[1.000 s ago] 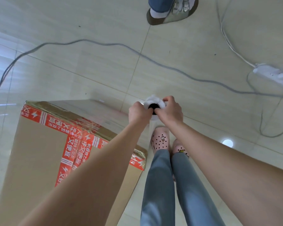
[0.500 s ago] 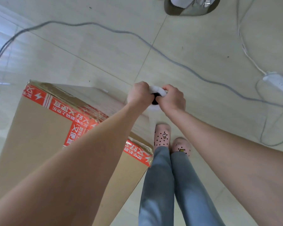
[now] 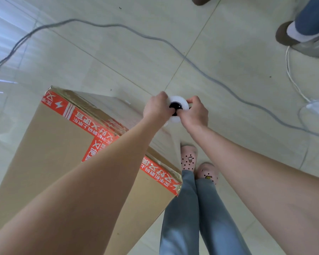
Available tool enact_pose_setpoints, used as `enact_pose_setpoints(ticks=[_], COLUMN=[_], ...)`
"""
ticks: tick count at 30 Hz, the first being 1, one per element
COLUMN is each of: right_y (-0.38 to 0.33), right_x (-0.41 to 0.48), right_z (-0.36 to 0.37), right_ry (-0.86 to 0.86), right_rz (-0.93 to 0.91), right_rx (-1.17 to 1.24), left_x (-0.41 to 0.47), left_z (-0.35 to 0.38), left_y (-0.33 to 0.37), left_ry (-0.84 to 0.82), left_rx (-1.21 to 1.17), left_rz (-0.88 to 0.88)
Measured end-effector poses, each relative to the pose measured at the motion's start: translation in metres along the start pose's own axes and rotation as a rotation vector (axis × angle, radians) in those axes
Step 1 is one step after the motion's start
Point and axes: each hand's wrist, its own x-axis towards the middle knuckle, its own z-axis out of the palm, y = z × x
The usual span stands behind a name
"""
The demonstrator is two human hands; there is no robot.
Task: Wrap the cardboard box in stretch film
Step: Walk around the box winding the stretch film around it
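Holding the roll of stretch film (image 3: 179, 103) from both sides, the two hands are curled tight around its top end. The left hand (image 3: 156, 107) grips the left side of the roll. The right hand (image 3: 195, 113) grips the right side, with its fingertips close to the dark hole in the middle. The roll is seen from above, so only its round white end shows. Under it a thin clear sheet (image 3: 166, 142) looks to hang down by the box, but it is hard to see well.

The cardboard box (image 3: 44, 153) stands on the floor just left of the hands, and the left arm reaches over its top. It is tall and brown. Red tape (image 3: 85, 118) with white writing runs along its top edges and across the lid. Its near right corner is close to the person's legs.

Below the hands are the person's own feet in pink shoes (image 3: 189, 159) with little holes, side by side, and blue jeans (image 3: 182, 218).

The floor (image 3: 118, 52) is pale, shiny tile. A grey cable (image 3: 191, 61) snakes across it behind the hands, from left to right. A white cable (image 3: 291, 78) runs down the right side to a white power strip (image 3: 318, 109). At the top right stands another person's brown shoe (image 3: 285, 35) beside a shiny metal thing (image 3: 313, 48).
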Motion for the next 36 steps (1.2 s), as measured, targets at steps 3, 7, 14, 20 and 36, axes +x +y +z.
enact_pose_setpoints(ticks=[3,7,14,20,36], right_y=[-0.010,-0.020,-0.025,-0.035,-0.081], right_x=[0.006,0.013,0.016,0.028,0.056], right_z=[-0.004,-0.008,-0.006,-0.010,-0.004], right_ry=[-0.066,-0.097,-0.083,-0.117,-0.321], right_rz=[-0.064,-0.142,0.006,-0.019,-0.065], right_rx=[-0.089,-0.150,-0.007,-0.098,-0.223], left_x=[0.006,0.013,0.016,0.022,0.035], left_z=[-0.007,-0.011,-0.018,-0.025,-0.041], left_y=[0.010,0.011,0.014,0.024,0.004], left_ry=[0.009,-0.004,-0.045,0.018,0.144], left_rx=[0.193,0.187,0.116,0.239,-0.535], left_rz=[0.130,0.088,0.052,0.072,-0.457])
